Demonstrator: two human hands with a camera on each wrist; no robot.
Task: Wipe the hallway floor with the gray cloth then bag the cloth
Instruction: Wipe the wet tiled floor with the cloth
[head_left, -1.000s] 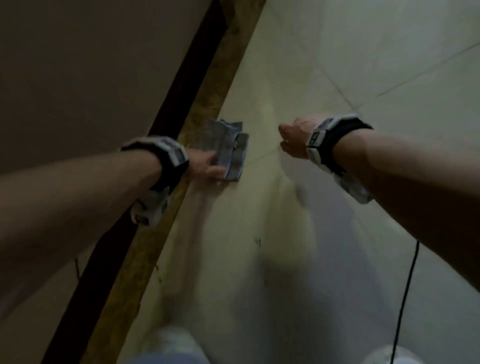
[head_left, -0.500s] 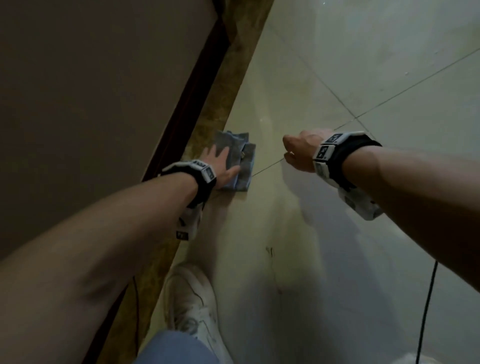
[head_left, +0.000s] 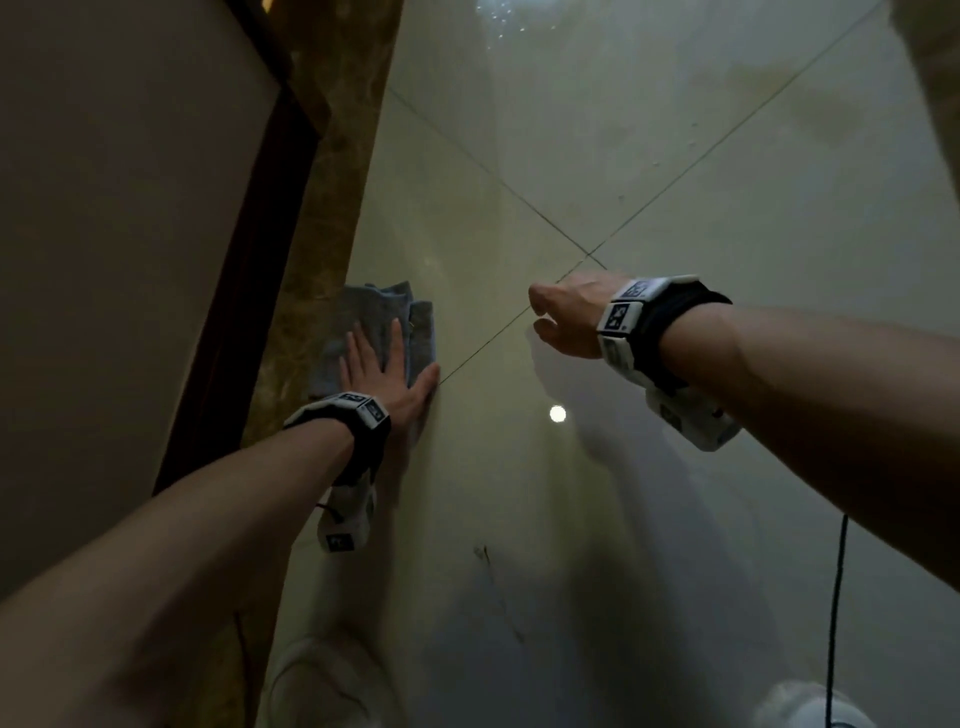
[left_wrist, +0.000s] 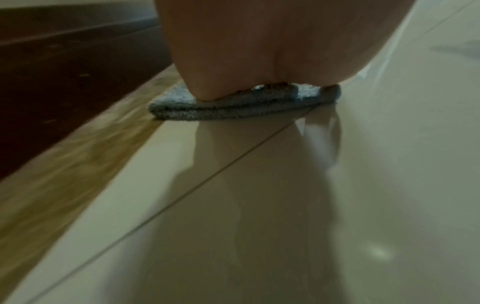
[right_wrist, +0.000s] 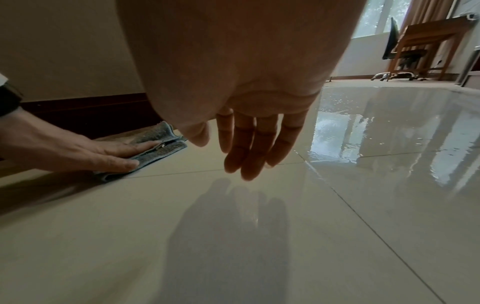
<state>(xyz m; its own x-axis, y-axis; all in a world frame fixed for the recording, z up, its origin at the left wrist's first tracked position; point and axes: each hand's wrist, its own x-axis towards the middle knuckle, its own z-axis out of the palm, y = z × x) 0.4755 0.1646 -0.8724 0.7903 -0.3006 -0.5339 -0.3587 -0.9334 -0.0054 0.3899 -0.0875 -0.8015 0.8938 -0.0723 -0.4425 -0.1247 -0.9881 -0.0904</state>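
Against the wall, on the pale floor (head_left: 519, 467), your left hand (head_left: 387, 371) lies flat on the cloth (head_left: 384, 312), fingers straight and pressing it down rather than gripping it. Folded into a thick pad, the cloth straddles the seam where the brown border strip (head_left: 322, 291) meets the tiles, just short of the dark skirting (head_left: 244, 291). A second ago that hand sat further out from you with the cloth bunched under its fingertips; since then your arm has drawn in and the palm has spread over more of the pad, so the stroke is running along the wall edge, back toward your shoes. Your right hand (head_left: 566, 319) hangs over the floor, well apart from the cloth, fingers (right_wrist: 249, 152) loose and slightly spread, holding nothing and touching nothing. It has kept about the same place over the tile joint.

Wiping seems under way, not finished: further down the hallway the right wrist view shows a glossy, wet-looking patch (right_wrist: 376, 131) with droplets, which the cloth is nowhere near. No bag appears in any view, so bagging looks some way off.
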